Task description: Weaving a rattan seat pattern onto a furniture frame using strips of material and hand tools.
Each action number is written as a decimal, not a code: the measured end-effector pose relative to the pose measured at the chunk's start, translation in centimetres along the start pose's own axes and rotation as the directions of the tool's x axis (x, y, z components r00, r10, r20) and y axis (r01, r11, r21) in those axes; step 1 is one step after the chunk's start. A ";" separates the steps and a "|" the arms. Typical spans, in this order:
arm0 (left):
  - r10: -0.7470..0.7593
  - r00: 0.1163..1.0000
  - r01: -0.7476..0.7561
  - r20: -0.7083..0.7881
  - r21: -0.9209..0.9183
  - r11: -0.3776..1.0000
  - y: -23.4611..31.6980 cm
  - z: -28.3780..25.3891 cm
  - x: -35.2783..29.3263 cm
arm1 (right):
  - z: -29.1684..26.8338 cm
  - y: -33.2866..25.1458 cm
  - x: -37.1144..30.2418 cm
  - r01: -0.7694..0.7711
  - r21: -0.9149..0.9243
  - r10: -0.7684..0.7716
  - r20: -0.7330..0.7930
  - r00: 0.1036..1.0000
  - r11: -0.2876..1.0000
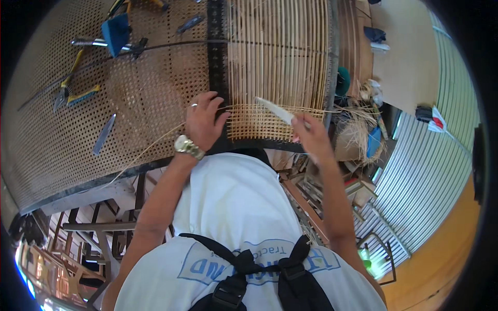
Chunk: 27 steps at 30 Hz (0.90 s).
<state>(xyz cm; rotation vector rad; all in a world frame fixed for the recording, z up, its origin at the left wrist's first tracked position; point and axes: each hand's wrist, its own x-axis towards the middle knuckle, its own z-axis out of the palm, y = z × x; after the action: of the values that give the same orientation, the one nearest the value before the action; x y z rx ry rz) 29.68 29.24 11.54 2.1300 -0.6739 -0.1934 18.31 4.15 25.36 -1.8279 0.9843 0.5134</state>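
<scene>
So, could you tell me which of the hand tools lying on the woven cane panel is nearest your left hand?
The flat grey blade, lying alone left of the left hand; the others sit higher.

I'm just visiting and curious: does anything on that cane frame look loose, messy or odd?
Mostly tidy. One thin cane strand trails loose from under the left hand off the frame's edge, and a tangle of cane scraps lies beside the right hand.

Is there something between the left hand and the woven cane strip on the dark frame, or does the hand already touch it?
Nothing visible stands between them. The left hand already rests with spread fingers on the woven cane strip at the dark frame. The right hand holds a pale flat tool above the same strip.
</scene>
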 end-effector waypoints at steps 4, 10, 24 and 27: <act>0.080 0.996 -0.075 -0.041 0.110 0.991 -3.0 2.6 -2.1 | -1.5 -5.0 5.9 0.042 -0.139 -0.012 0.207 0.978 0.989; 0.047 0.998 -0.034 -0.037 0.296 0.955 -1.6 2.3 -2.2 | 0.3 -6.6 6.2 0.099 -0.269 -0.156 -0.200 0.967 0.958; 0.177 0.983 -0.166 -0.053 0.176 0.970 -5.2 -0.4 10.3 | -14.8 -2.4 15.9 0.422 0.274 -0.219 -0.550 0.806 0.864; 0.106 0.992 -0.079 -0.062 0.337 0.938 -9.6 -2.5 12.3 | -18.4 -0.9 18.7 0.466 0.340 -0.062 -0.752 0.657 0.817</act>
<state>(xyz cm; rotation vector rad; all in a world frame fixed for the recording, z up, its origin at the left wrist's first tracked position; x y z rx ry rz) 44.73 29.05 6.74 2.4077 -0.8043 0.0631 28.70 -19.61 20.96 -1.6250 1.1626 -0.6895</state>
